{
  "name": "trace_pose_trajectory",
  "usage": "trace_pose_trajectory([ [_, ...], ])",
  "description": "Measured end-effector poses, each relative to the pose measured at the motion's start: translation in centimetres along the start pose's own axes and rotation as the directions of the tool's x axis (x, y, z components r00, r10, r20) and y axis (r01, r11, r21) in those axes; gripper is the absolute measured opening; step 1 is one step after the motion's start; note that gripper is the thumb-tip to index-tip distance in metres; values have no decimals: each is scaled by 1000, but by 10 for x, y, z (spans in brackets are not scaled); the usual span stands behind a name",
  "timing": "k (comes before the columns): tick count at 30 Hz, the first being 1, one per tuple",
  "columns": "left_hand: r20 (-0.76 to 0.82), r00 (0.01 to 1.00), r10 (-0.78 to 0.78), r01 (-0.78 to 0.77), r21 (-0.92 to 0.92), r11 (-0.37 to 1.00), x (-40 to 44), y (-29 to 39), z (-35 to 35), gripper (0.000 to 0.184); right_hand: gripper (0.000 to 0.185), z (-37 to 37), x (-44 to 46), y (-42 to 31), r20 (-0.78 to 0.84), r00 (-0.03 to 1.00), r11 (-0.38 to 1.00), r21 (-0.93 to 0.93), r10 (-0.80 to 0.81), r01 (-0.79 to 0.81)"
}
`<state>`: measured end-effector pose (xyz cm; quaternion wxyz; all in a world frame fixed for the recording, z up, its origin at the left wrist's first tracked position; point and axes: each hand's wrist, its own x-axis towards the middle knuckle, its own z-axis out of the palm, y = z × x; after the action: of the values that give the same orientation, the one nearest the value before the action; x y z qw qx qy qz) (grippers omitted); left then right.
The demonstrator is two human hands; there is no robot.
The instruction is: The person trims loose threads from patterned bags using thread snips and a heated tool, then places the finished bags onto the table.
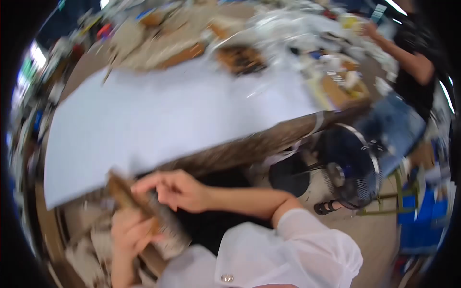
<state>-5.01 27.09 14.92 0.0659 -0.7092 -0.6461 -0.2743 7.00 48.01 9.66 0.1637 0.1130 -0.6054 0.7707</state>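
My left hand point(130, 231) is closed around a long, flat brown piece point(126, 193), held at a slant near my body. Motion blur hides whether the piece is wood or cardboard. My right hand point(176, 190) is just to the right of it, with the index finger stretched toward the piece's upper part and the other fingers loosely bent. Whether that fingertip touches the piece is unclear. A greyish, smeared surface point(171, 233) shows below my right hand, beside the brown piece. Beyond both hands lies a large white sheet point(158, 115) on the table.
Clear plastic wrapping point(278, 33) and a brown tray with dark items point(240, 58) lie at the table's far side. A cardboard box point(342, 89) holds small things. Right of the table, a fan point(348, 165) stands near another person's arm point(408, 60).
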Motion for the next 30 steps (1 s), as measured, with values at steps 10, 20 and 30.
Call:
trace_pose_trajectory([
  [10,281,581,-764,696,-658,287,-51,8,42,25,20,-29,26,56,-89,995,873,-482,39,-77],
  [20,150,537,-830,562,-798,219,-16,34,71,13,31,-7,-31,6,-37,989,693,-718,-140,72],
  [30,147,552,-821,503,-843,188,5,35,83,8,25,-6,-33,12,102,957,382,-901,-273,205],
])
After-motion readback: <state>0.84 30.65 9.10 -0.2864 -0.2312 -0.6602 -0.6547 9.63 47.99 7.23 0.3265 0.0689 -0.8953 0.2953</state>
